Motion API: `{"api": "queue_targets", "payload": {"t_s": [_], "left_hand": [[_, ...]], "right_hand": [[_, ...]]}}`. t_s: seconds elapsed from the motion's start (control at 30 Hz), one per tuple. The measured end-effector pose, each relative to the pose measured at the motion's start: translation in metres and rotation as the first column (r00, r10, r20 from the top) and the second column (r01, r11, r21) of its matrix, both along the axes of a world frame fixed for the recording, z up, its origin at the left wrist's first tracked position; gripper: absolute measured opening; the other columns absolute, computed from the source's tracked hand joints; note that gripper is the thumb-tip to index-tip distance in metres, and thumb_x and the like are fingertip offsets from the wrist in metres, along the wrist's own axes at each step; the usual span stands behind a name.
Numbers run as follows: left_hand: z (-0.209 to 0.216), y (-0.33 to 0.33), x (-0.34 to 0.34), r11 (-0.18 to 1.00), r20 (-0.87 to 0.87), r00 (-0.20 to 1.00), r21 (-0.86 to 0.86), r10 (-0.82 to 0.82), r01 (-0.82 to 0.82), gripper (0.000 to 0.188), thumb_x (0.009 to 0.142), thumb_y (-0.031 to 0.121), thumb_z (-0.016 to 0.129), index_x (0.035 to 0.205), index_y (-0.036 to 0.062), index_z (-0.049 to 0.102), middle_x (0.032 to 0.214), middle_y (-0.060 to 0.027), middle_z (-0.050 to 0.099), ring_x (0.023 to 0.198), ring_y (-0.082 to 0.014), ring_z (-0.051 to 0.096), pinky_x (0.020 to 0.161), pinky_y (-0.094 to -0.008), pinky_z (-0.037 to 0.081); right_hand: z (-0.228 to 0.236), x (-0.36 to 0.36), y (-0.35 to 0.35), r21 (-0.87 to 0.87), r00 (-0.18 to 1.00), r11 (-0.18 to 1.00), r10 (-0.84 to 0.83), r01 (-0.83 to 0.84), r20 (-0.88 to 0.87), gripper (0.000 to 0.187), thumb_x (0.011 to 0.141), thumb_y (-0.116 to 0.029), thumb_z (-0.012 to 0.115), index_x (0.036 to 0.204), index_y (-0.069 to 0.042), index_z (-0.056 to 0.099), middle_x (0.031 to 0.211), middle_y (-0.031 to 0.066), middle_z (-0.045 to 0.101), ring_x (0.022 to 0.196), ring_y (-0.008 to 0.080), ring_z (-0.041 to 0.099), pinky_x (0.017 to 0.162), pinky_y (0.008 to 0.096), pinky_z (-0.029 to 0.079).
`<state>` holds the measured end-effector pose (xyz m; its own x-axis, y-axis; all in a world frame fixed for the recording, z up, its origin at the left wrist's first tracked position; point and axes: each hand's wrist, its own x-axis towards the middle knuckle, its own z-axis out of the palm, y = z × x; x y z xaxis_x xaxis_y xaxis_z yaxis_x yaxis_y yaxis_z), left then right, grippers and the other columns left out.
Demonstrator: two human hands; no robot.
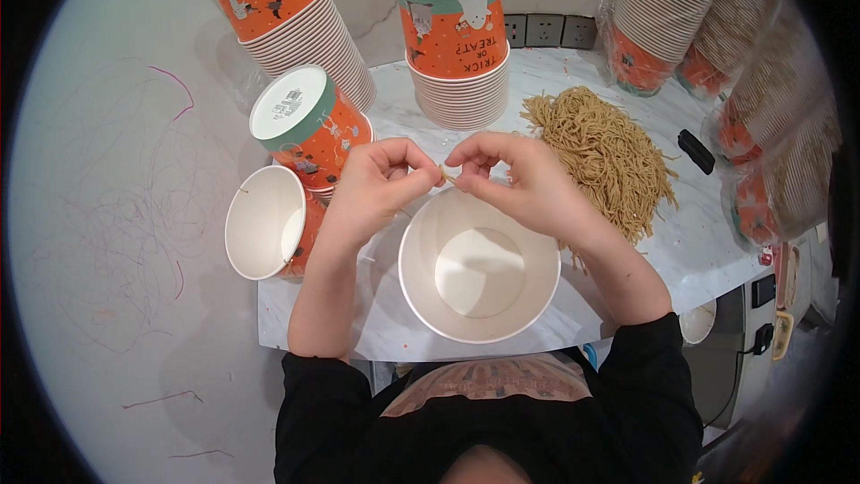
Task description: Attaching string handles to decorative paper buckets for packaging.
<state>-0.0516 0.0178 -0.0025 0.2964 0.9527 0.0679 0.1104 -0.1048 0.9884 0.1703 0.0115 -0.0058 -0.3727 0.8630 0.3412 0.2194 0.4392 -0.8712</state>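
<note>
A white-lined paper bucket [417,271] stands in front of me, its open mouth facing up. Over its far rim, my left hand [383,177] and my right hand [511,175] meet with fingertips nearly touching. Both pinch a short bit of tan cord [446,177] between thumb and index finger; most of it is hidden by the fingers. Beside my right hand lies a loose heap of tan cords [609,157]. Left of my left forearm, another bucket [262,220] lies tilted with its mouth toward me, small cord ends showing at its rim.
Upside-down stacks of orange and green printed buckets stand at the back left [300,49], left [309,121] and back middle [452,36]. Bagged bucket stacks [663,13] line the right. A small black object [696,151] lies past the cords. Wall sockets [544,30] sit behind the marbled table [708,215].
</note>
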Motion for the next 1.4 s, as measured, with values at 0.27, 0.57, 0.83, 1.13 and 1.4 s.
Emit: {"api": "queue_targets", "payload": {"t_s": [0.27, 0.57, 0.83, 1.13, 1.4], "left_hand": [[0.004, -0.001, -0.004, 1.0, -0.006, 1.0, -0.017, -0.008, 0.008, 0.006, 0.086, 0.005, 0.069, 0.086, -0.0008, 0.071, 0.077, 0.0029, 0.068, 0.06, 0.003, 0.046, 0.056, -0.0173, 0.036], [0.005, -0.002, -0.005, 0.999, -0.023, 0.999, -0.015, -0.042, 0.041, 0.007, 0.086, 0.007, 0.071, 0.085, -0.0002, 0.07, 0.071, 0.007, 0.062, 0.059, 0.0035, 0.041, 0.054, -0.0183, 0.031], [0.006, -0.002, -0.006, 0.999, -0.043, 0.998, -0.023, -0.05, 0.049, 0.007, 0.085, 0.006, 0.072, 0.084, -0.0001, 0.07, 0.067, 0.0088, 0.058, 0.057, 0.0036, 0.038, 0.051, -0.0184, 0.028], [0.012, -0.003, -0.011, 0.997, -0.124, 0.991, -0.051, -0.059, 0.053, 0.005, 0.085, -0.001, 0.067, 0.088, -0.0006, 0.07, 0.087, -0.0021, 0.072, 0.074, -0.0017, 0.059, 0.068, -0.0173, 0.045], [0.01, -0.002, -0.011, 0.997, -0.129, 0.99, -0.059, -0.064, 0.057, 0.003, 0.084, 0.0, 0.069, 0.087, -0.0003, 0.07, 0.086, -0.0013, 0.071, 0.071, -0.0002, 0.056, 0.066, -0.0166, 0.043]], "right_hand": [[-0.001, 0.002, 0.002, -0.008, 0.999, 1.0, 0.024, -0.024, 0.048, 0.015, 0.087, -0.012, 0.071, 0.093, 0.002, 0.073, 0.081, 0.0098, 0.07, 0.075, 0.0169, 0.068, 0.07, 0.0315, 0.054], [-0.001, -0.002, 0.001, 0.177, 0.999, 0.983, 0.042, -0.045, 0.024, 0.016, 0.086, -0.014, 0.073, 0.092, 0.001, 0.071, 0.082, 0.0108, 0.068, 0.076, 0.0216, 0.068, 0.07, 0.0338, 0.054], [0.004, 0.002, 0.001, 0.128, 0.993, 0.99, 0.054, -0.067, 0.105, 0.014, 0.084, -0.012, 0.074, 0.086, 0.001, 0.07, 0.08, 0.0127, 0.068, 0.075, 0.0241, 0.069, 0.07, 0.0349, 0.055], [0.004, 0.005, 0.004, 0.284, 0.984, 0.958, -0.011, -0.041, 0.177, 0.011, 0.078, -0.009, 0.073, 0.079, 0.001, 0.067, 0.074, 0.0117, 0.067, 0.074, 0.0259, 0.07, 0.068, 0.0365, 0.055], [0.003, 0.008, 0.006, 0.292, 0.971, 0.955, -0.015, -0.057, 0.24, 0.012, 0.075, -0.009, 0.073, 0.077, 0.0, 0.066, 0.073, 0.0117, 0.067, 0.073, 0.0277, 0.069, 0.07, 0.0382, 0.054]]}}
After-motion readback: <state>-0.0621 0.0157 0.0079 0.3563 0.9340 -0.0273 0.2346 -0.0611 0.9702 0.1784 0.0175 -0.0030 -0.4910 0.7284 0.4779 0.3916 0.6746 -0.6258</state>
